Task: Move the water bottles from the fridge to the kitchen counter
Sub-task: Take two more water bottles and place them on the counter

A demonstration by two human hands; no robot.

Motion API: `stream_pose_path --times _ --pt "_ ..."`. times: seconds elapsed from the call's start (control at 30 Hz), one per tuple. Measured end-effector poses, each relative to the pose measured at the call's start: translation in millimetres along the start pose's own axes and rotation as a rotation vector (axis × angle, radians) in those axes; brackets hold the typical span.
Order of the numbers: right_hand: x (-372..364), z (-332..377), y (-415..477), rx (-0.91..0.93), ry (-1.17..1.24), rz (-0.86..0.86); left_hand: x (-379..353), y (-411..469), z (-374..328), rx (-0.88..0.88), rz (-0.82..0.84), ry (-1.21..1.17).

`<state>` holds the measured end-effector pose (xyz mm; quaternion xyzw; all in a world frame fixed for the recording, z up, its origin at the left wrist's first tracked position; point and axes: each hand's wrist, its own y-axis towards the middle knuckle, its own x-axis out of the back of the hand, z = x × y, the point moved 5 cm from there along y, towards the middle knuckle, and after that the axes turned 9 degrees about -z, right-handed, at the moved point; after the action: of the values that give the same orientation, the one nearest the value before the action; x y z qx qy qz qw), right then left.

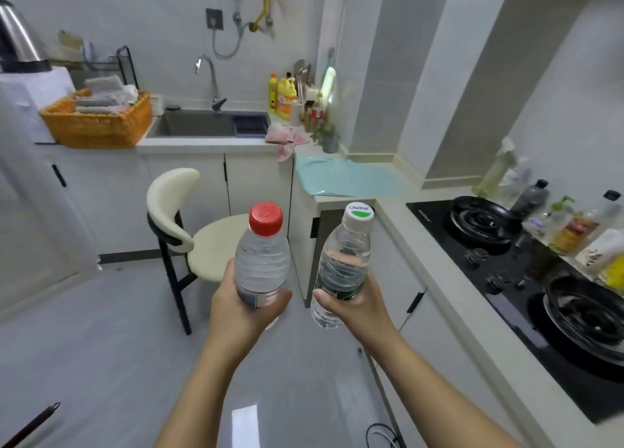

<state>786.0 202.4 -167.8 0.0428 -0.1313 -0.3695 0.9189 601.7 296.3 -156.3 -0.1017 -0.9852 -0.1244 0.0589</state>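
Two bottles in the air at once here! The left grip (pixel 243 309) is curled round the lower body of the red-capped water bottle (pixel 263 262), thumb across its label. The right grip (pixel 354 307) is wrapped round the green label band of the Cestbon water bottle (pixel 344 262). Both bottles are carried upright over the floor, well to the left of the gas hob (pixel 499 278), neither one on the counter (pixel 401 231) yet.

So this looks like the carrying leg, with the set-down to come. The trick now is picking the landing spot. The hob itself is no place for plastic, and a frying pan (pixel 483 218) sits on its far burner. The better target seems to be the stretch of counter beyond the hob's far end, where the teal mat (pixel 347 177) lies flat.

The person would do well to keep the bottles vertical, bring them over the counter edge rather than clip it, and seat one base fully before letting the fingers go. These thin ribbed walls probably flex, so a light squeeze should be enough.
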Motion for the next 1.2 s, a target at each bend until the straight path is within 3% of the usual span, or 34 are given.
stream_pose_path --times 0.27,0.5,0.73,1.2 --pt "98.4 -29.7 41.1 -0.116 -0.039 -0.312 -140.3 51.2 -11.9 -0.023 0.306 -0.101" --pt "208.9 -51.0 20.7 -0.173 -0.032 -0.665 -254.4 26.1 -37.4 -0.088 0.587 -0.152" --pt "325.2 -82.3 -51.2 -0.246 -0.075 -0.934 -355.5 -69.7 -55.4 -0.050 0.873 -0.196" --pt "565.6 -160.3 -211.2 -0.378 -0.100 -1.333 -545.6 -333.9 -84.0 0.090 1.124 -0.206"
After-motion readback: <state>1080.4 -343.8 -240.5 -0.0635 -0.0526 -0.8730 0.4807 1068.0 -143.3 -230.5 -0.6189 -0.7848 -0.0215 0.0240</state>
